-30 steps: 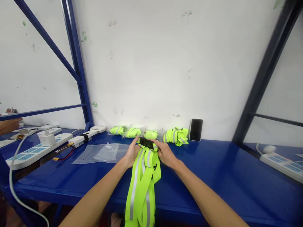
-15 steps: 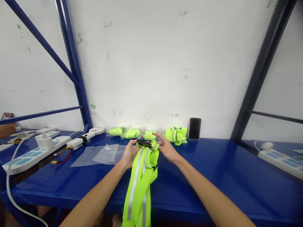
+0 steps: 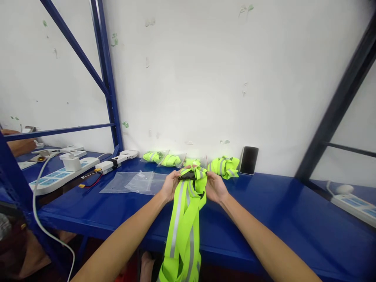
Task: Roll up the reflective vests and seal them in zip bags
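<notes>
A neon yellow strap harness with grey reflective stripes [image 3: 184, 223] hangs from my hands over the front edge of the blue bench [image 3: 264, 219]. My left hand [image 3: 170, 185] pinches its top from the left. My right hand [image 3: 215, 186] grips the same bunched top from the right. A black buckle [image 3: 188, 177] shows between the two hands. Both hands are closed on the straps just above the bench top.
Several bagged and loose folded yellow harnesses [image 3: 225, 166] line the wall. A black phone [image 3: 248, 160] leans there. Clear plastic bags [image 3: 138, 182] lie left of my hands. Power strips [image 3: 55, 178], a white fan [image 3: 128, 154] and cables sit further left; another person's hand [image 3: 20, 145] is far left.
My right hand, open half a second ago, has closed on the top of the straps. Both hands lifted the bunched end slightly. The view has shifted to the left.
</notes>
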Demonstrator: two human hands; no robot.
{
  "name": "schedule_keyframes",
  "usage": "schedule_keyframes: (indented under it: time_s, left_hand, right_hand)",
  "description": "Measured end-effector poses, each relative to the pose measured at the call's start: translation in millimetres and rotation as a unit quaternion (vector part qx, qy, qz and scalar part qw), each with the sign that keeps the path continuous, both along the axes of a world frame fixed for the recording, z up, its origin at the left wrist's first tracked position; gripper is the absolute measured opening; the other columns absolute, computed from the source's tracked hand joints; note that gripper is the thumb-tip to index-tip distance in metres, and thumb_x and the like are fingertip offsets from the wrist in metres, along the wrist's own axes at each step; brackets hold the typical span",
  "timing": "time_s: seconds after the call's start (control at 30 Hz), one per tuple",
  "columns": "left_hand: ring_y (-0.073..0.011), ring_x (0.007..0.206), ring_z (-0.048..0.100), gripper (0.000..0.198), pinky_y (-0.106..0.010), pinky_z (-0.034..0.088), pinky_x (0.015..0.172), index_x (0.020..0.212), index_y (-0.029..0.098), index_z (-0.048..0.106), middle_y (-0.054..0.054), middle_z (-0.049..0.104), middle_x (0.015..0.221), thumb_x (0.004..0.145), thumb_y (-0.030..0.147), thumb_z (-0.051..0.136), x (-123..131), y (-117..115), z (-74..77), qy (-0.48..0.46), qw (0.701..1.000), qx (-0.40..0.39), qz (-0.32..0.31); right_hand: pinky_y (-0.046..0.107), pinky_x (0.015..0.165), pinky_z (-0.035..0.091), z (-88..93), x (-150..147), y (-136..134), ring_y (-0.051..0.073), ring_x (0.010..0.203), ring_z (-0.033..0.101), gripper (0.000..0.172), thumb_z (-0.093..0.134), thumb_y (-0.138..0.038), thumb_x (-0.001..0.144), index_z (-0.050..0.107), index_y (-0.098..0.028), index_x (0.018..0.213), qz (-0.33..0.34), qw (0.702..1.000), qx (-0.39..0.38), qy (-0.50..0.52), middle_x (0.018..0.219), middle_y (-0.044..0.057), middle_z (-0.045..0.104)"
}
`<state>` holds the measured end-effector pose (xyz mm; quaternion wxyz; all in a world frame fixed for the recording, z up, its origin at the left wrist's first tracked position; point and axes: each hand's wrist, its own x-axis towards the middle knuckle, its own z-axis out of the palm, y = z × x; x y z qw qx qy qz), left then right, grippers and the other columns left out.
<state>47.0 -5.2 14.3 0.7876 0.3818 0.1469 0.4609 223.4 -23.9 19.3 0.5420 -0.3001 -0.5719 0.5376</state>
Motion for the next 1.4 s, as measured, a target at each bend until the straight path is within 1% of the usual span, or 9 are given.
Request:
schedule_keyframes:
  time_s: [0.13, 0.33, 0.5, 0.73, 0.83, 0.93, 1.07, 1.17, 1.4]
  left_hand:
    - [-0.0208, 0.07, 0.067, 0.064, -0.036, 0.053, 0.071, 0.13, 0.016, 0.051, -0.006, 0.071, 0.103, 0.067, 0.014, 0.053, 2.7, 3.5, -1.0, -0.007, 0.996, 0.03, 0.086]
    - [-0.0248, 0.09, 0.068, 0.048, -0.036, 0.052, 0.084, 0.112, 0.013, 0.061, -0.01, 0.071, 0.103, 0.066, 0.013, 0.072, 10.4, 6.7, -7.8, 0.03, 0.984, 0.061, 0.164]
    - [-0.0256, 0.099, 0.066, 0.05, -0.036, 0.051, 0.087, 0.109, 0.015, 0.062, -0.011, 0.067, 0.115, 0.061, 0.013, 0.078, 9.2, 12.5, -13.3, 0.049, 0.971, 0.093, 0.217]
    - [-0.0241, 0.099, 0.064, 0.035, -0.035, 0.047, 0.089, 0.088, 0.018, 0.065, -0.004, 0.07, 0.101, 0.055, 0.011, 0.075, 5.4, 20.1, -19.7, 0.117, 0.932, 0.12, 0.321]
    - [-0.0247, 0.101, 0.063, 0.024, -0.035, 0.047, 0.089, 0.072, 0.018, 0.06, -0.003, 0.07, 0.097, 0.054, 0.009, 0.074, 5.3, 22.2, -21.8, 0.11, 0.931, 0.135, 0.321]
    - [-0.0261, 0.107, 0.06, 0.02, -0.034, 0.046, 0.09, 0.068, 0.017, 0.059, -0.004, 0.069, 0.105, 0.054, 0.009, 0.071, 5.2, 21.4, -20.0, 0.085, 0.94, 0.113, 0.311]
    - [-0.0281, 0.106, 0.062, 0.035, -0.039, 0.047, 0.091, 0.098, 0.018, 0.066, -0.006, 0.068, 0.113, 0.064, 0.023, 0.063, 5.1, 11.9, -9.8, 0.01, 0.975, 0.052, 0.216]
    - [-0.0299, 0.104, 0.063, 0.052, -0.043, 0.047, 0.092, 0.123, 0.017, 0.058, -0.007, 0.068, 0.115, 0.074, 0.037, 0.055, 7.4, 2.5, -0.8, -0.02, 0.988, 0.014, 0.152]
    - [-0.0329, 0.1, 0.065, 0.058, -0.044, 0.049, 0.088, 0.126, 0.013, 0.055, -0.013, 0.069, 0.11, 0.083, 0.052, 0.05, 14.5, -3.0, 1.9, 0.04, 0.998, -0.018, 0.048]
  right_hand:
    - [0.042, 0.086, 0.048, 5.8, 1.5, -3.8, 0.026, 0.095, 0.064, 0.052, 0.024, -0.041, 0.089, 0.068, -0.017, 0.102, -0.014, 1.0, 0.004, 0.005, 0.086, 0.008, 0.071]
    - [0.037, 0.087, 0.05, -11.4, -5.0, 12.5, 0.026, 0.101, 0.063, 0.038, 0.058, -0.039, 0.076, 0.064, -0.021, 0.109, -0.071, 0.996, -0.036, 0.034, 0.098, 0.003, 0.071]
    - [0.036, 0.083, 0.052, -21.0, -6.2, 18.2, 0.023, 0.101, 0.063, 0.047, 0.058, -0.036, 0.078, 0.054, -0.026, 0.124, -0.088, 0.995, -0.045, 0.01, 0.117, 0.003, 0.065]
    - [0.035, 0.072, 0.052, -8.4, -4.9, 5.6, 0.02, 0.081, 0.066, 0.046, 0.049, -0.044, 0.084, 0.052, -0.025, 0.125, 0.012, 0.989, -0.142, 0.033, 0.112, 0.006, 0.066]
    - [0.037, 0.072, 0.052, -8.1, -5.5, 4.2, 0.02, 0.083, 0.066, 0.048, 0.048, -0.052, 0.085, 0.046, -0.032, 0.129, 0.015, 0.989, -0.141, 0.035, 0.116, 0.005, 0.063]
    - [0.039, 0.072, 0.053, -9.1, -7.3, 5.8, 0.019, 0.077, 0.066, 0.045, 0.06, -0.039, 0.079, 0.049, -0.03, 0.121, 0.034, 0.986, -0.142, 0.083, 0.109, 0.004, 0.065]
    - [0.036, 0.079, 0.053, -11.8, -12.9, 10.2, 0.019, 0.081, 0.067, 0.058, 0.071, -0.013, 0.057, 0.054, -0.023, 0.111, -0.006, 0.978, -0.136, 0.159, 0.094, 0.002, 0.069]
    - [0.036, 0.081, 0.052, -14.9, -15.8, 14.5, 0.022, 0.086, 0.067, 0.056, 0.072, -0.01, 0.052, 0.06, -0.019, 0.105, -0.019, 0.985, -0.084, 0.151, 0.091, 0.003, 0.071]
    - [0.035, 0.082, 0.051, -13.9, -0.2, 22.9, 0.022, 0.091, 0.065, 0.047, 0.066, -0.011, 0.059, 0.066, -0.021, 0.105, -0.128, 0.987, 0.099, 0.001, 0.098, 0.002, 0.07]
